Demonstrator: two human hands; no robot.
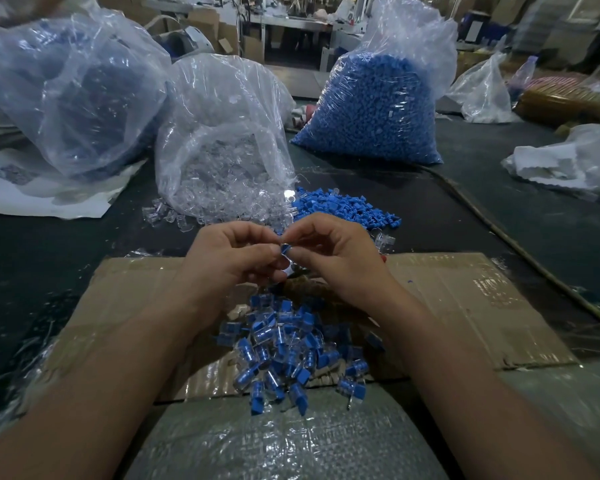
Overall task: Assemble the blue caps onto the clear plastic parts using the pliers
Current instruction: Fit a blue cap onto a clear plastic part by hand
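left bag (73, 91): upper left, out of play, best left alone
clear bag (219, 140): upper middle, spilling clear parts toward the hands, handy for the next blank
left hand (232, 258): centre, curled round and gripping the clear part (287, 270); hold steady with its top turned toward the cap
cap (284, 249): dead centre, touching the top of the clear part, seemingly started but not judged seated; line up square before pressing, no twisting
done pile (291, 348): lower middle on the card (482, 306); drop there only once flush
right hand (336, 254): just right of centre, pinching the cap; push straight and gently
loose caps (343, 207): above the right hand, beside the clear bag
cap sack (378, 109): upper right of middle, bulk stock
pliers: not in view, likely needed for the final squeeze
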